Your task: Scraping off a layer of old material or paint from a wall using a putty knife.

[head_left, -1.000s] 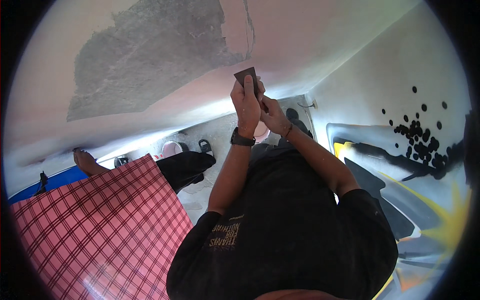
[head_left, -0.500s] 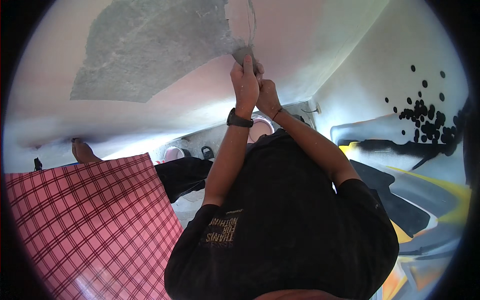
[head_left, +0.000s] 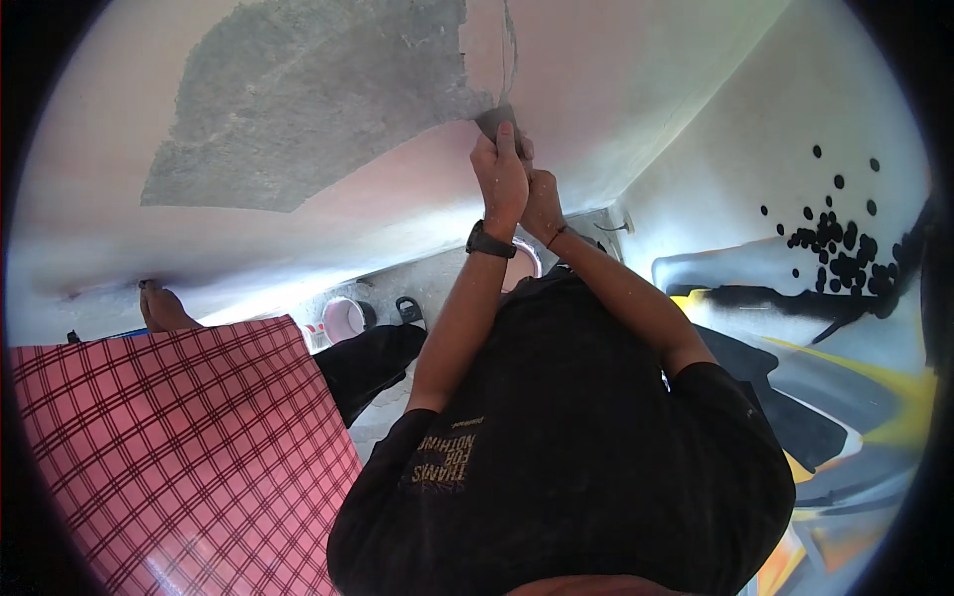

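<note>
My left hand (head_left: 502,179) is closed around a small grey flat scraper (head_left: 494,121), its thumb stretched up along the blade. A dark watch sits on that wrist. Pressed against it from the right and just below is my right hand (head_left: 543,204), its fingers curled in line with the tool; the grip end is hidden between both hands. The blade lies against the pinkish wall (head_left: 586,99), at the lower right corner of a rough grey patch (head_left: 318,109). A thin crack (head_left: 508,50) runs up the wall above the blade.
Low by the wall stand a pink bucket (head_left: 345,318), a dark sandal (head_left: 408,310) and a round tub (head_left: 525,263) partly behind my arms. A pink plaid surface (head_left: 189,437) fills the lower left; someone's bare hand or foot (head_left: 164,308) shows beyond it. A painted wall (head_left: 795,387) rises at right.
The whole view has shifted slightly, so wall and hands sit a little lower and further right. Both hands keep their hold, with the blade at nearly the same spot on the wall.
</note>
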`<state>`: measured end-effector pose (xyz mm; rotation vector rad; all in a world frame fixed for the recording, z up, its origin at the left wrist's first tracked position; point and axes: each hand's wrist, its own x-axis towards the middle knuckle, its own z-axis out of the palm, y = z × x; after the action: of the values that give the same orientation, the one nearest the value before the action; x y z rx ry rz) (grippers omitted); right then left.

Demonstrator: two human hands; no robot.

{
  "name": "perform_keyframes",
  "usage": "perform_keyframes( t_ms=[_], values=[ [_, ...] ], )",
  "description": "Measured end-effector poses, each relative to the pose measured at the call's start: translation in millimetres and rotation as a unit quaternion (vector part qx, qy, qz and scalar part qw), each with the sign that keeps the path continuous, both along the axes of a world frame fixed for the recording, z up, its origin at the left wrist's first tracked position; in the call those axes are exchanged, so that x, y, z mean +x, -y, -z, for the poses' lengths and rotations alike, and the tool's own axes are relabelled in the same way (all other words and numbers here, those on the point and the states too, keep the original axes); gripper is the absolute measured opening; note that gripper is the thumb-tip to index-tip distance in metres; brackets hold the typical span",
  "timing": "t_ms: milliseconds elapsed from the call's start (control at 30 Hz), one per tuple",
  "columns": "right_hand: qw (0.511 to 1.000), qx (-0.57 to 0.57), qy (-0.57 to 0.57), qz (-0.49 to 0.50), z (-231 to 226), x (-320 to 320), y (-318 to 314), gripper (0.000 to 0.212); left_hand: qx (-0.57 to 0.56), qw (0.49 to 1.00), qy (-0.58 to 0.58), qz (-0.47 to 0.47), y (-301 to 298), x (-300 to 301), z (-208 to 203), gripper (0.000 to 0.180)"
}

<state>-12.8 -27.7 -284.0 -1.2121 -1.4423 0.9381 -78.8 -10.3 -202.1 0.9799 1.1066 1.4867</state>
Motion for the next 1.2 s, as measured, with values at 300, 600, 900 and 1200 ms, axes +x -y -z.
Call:
perform_keyframes(
  t_ms=[300, 600, 900, 1200],
  values=[
    [0.999, 0.016, -0.021, -0.019, 6, 13, 3, 0.015, -0.001, 0.999, 0.037, -0.009, 1, 11, 17, 0.031],
    [0.998, 0.000, -0.036, -0.045, 11, 26, -5, 0.013, -0.016, 0.998, 0.056, -0.019, -3, 22, 16, 0.030],
    [0.998, 0.003, -0.024, -0.056, 20, 25, -4, 0.015, 0.011, 0.999, 0.014, -0.048, -3, 28, 20, 0.030],
    [0.998, 0.065, 0.008, -0.022, 35, 20, -17, 0.017, 0.012, 0.998, -0.013, -0.056, -10, 31, 9, 0.031]
  ],
)
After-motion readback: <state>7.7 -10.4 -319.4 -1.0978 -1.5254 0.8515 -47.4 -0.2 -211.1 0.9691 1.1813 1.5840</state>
